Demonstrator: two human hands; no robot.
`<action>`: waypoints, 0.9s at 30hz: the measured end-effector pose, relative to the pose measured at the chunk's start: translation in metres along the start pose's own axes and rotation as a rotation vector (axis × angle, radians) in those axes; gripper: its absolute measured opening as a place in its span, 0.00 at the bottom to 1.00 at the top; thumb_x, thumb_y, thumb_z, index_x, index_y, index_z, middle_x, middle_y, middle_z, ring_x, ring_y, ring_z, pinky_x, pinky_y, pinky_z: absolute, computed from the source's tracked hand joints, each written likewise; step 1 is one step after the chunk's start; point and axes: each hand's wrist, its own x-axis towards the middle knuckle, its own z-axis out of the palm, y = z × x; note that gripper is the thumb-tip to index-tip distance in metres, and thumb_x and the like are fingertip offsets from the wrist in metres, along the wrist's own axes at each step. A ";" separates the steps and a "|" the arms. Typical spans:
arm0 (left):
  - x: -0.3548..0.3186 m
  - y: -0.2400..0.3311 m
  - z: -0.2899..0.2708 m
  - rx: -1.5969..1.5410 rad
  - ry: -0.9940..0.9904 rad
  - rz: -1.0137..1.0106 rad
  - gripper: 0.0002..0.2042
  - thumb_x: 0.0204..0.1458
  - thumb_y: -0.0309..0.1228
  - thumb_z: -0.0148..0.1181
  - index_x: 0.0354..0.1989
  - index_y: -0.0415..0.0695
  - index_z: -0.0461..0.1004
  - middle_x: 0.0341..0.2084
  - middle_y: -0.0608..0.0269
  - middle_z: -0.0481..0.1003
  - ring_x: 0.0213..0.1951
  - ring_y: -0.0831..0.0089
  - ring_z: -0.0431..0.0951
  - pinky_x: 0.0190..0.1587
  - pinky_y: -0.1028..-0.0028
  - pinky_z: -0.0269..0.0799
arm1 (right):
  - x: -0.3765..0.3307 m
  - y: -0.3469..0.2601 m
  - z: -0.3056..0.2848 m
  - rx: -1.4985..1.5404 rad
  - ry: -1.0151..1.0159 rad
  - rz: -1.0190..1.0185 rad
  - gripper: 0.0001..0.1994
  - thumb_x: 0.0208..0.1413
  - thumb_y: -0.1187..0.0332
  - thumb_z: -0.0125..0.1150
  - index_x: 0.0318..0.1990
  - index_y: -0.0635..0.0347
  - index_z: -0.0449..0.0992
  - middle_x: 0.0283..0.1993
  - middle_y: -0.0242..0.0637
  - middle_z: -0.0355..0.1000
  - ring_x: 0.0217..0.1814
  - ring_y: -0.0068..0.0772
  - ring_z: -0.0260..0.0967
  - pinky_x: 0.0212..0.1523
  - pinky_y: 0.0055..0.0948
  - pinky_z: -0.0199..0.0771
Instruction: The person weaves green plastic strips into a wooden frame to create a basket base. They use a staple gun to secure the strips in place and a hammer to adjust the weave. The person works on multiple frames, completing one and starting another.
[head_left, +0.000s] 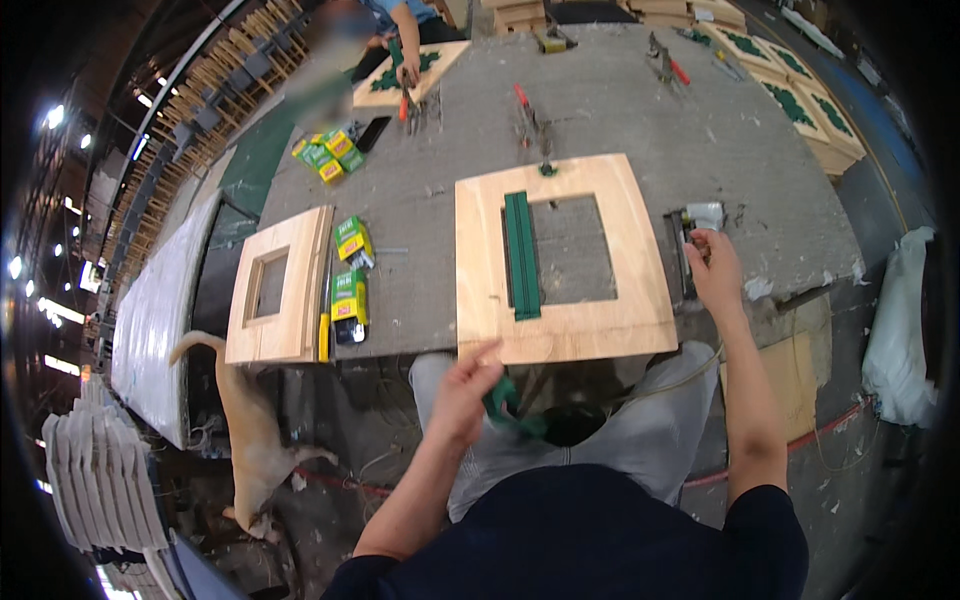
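Now L hand (468,385) pinching green strip (505,400)

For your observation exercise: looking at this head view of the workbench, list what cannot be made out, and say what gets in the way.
- Tool under the right hand: the fingers cover it, head view.
- Green piece in the left hand: mostly hidden by the hand and the wooden frame edge.
- Small boxes: print too small.
- Far green-patterned panels: bent and shrunk by the fisheye rim.
- Co-worker's hand: grip too small to tell.
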 end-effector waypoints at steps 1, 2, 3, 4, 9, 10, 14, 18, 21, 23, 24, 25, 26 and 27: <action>0.000 0.021 0.015 -0.034 0.002 0.105 0.18 0.66 0.26 0.59 0.64 0.42 0.73 0.42 0.62 0.80 0.37 0.76 0.81 0.34 0.71 0.80 | -0.008 -0.018 0.001 0.169 -0.069 0.048 0.11 0.64 0.68 0.64 0.50 0.63 0.78 0.42 0.43 0.79 0.43 0.37 0.78 0.48 0.34 0.77; -0.001 0.040 0.027 -0.088 -0.042 0.189 0.18 0.67 0.23 0.57 0.65 0.39 0.72 0.42 0.60 0.80 0.40 0.74 0.83 0.39 0.70 0.84 | -0.021 -0.035 0.005 0.318 -0.163 0.090 0.10 0.65 0.68 0.63 0.49 0.63 0.79 0.40 0.40 0.79 0.42 0.32 0.77 0.48 0.31 0.77; -0.006 0.056 0.040 -0.101 -0.059 0.248 0.18 0.67 0.23 0.56 0.65 0.39 0.72 0.42 0.60 0.80 0.40 0.74 0.83 0.40 0.69 0.84 | -0.036 -0.054 0.011 0.473 -0.261 0.122 0.09 0.66 0.68 0.62 0.48 0.63 0.80 0.38 0.37 0.80 0.42 0.26 0.77 0.48 0.28 0.77; -0.010 0.069 0.054 -0.117 -0.079 0.307 0.19 0.67 0.22 0.56 0.65 0.38 0.71 0.42 0.60 0.80 0.40 0.74 0.83 0.42 0.69 0.85 | -0.047 -0.076 0.015 0.586 -0.412 0.126 0.11 0.67 0.68 0.62 0.52 0.62 0.79 0.41 0.35 0.80 0.45 0.24 0.76 0.50 0.28 0.76; -0.001 0.095 0.085 -0.070 -0.157 0.580 0.20 0.65 0.19 0.55 0.66 0.38 0.70 0.43 0.63 0.76 0.41 0.74 0.81 0.49 0.61 0.87 | -0.105 -0.174 0.045 0.968 -0.841 0.001 0.23 0.65 0.66 0.66 0.65 0.64 0.72 0.52 0.33 0.78 0.53 0.24 0.73 0.57 0.27 0.73; -0.001 0.101 0.088 -0.047 -0.177 0.642 0.21 0.65 0.18 0.55 0.67 0.38 0.69 0.41 0.66 0.74 0.41 0.75 0.81 0.49 0.60 0.87 | -0.115 -0.186 0.048 1.026 -0.855 0.051 0.23 0.64 0.66 0.67 0.64 0.64 0.72 0.52 0.34 0.78 0.53 0.24 0.73 0.56 0.27 0.73; 0.000 0.135 0.094 0.010 -0.117 0.837 0.28 0.64 0.17 0.56 0.73 0.43 0.61 0.32 0.69 0.74 0.36 0.76 0.81 0.49 0.59 0.86 | -0.154 -0.179 0.064 0.951 -0.929 0.110 0.11 0.66 0.69 0.65 0.51 0.63 0.80 0.43 0.33 0.81 0.50 0.20 0.74 0.55 0.27 0.74; 0.005 0.172 0.077 -0.036 0.037 1.036 0.33 0.65 0.18 0.55 0.77 0.46 0.52 0.37 0.58 0.81 0.36 0.70 0.83 0.47 0.61 0.85 | -0.193 -0.159 0.062 0.822 -1.219 0.113 0.10 0.66 0.71 0.62 0.51 0.61 0.82 0.47 0.34 0.83 0.54 0.24 0.77 0.59 0.29 0.74; 0.007 0.180 0.071 -0.133 0.101 1.154 0.30 0.66 0.20 0.55 0.75 0.41 0.54 0.41 0.53 0.81 0.38 0.67 0.84 0.44 0.63 0.85 | -0.204 -0.143 0.069 0.714 -1.345 0.031 0.12 0.66 0.70 0.61 0.53 0.61 0.82 0.52 0.39 0.83 0.57 0.30 0.79 0.61 0.30 0.73; 0.005 0.177 0.074 -0.108 0.071 1.090 0.31 0.65 0.21 0.57 0.75 0.40 0.53 0.40 0.54 0.82 0.38 0.67 0.84 0.44 0.65 0.85 | -0.200 -0.143 0.069 0.689 -1.388 0.105 0.13 0.65 0.68 0.62 0.53 0.61 0.83 0.52 0.40 0.83 0.57 0.31 0.79 0.61 0.31 0.73; 0.004 0.173 0.075 -0.095 0.055 1.060 0.31 0.65 0.21 0.58 0.75 0.39 0.53 0.39 0.55 0.82 0.38 0.66 0.84 0.43 0.66 0.84 | -0.192 -0.144 0.066 0.521 -1.416 -0.006 0.19 0.63 0.66 0.66 0.60 0.61 0.78 0.55 0.42 0.81 0.58 0.33 0.78 0.62 0.32 0.73; 0.008 0.163 0.074 -0.026 0.023 0.990 0.31 0.65 0.21 0.58 0.75 0.39 0.53 0.39 0.55 0.82 0.38 0.67 0.84 0.43 0.66 0.84 | -0.186 -0.144 0.061 0.544 -1.290 0.015 0.22 0.63 0.65 0.67 0.63 0.60 0.76 0.56 0.43 0.80 0.58 0.34 0.78 0.62 0.32 0.73; 0.014 0.148 0.069 0.048 0.000 0.929 0.31 0.64 0.22 0.59 0.74 0.38 0.54 0.38 0.56 0.82 0.38 0.67 0.84 0.42 0.67 0.84 | -0.180 -0.146 0.056 0.568 -1.169 0.023 0.25 0.62 0.65 0.68 0.65 0.60 0.73 0.57 0.44 0.79 0.59 0.34 0.77 0.62 0.33 0.73; 0.019 0.133 0.069 0.119 -0.028 0.861 0.31 0.64 0.22 0.59 0.73 0.38 0.55 0.38 0.56 0.82 0.38 0.68 0.84 0.41 0.67 0.84 | -0.173 -0.147 0.051 0.591 -1.045 0.038 0.28 0.62 0.64 0.68 0.68 0.60 0.71 0.59 0.45 0.78 0.59 0.35 0.76 0.62 0.33 0.73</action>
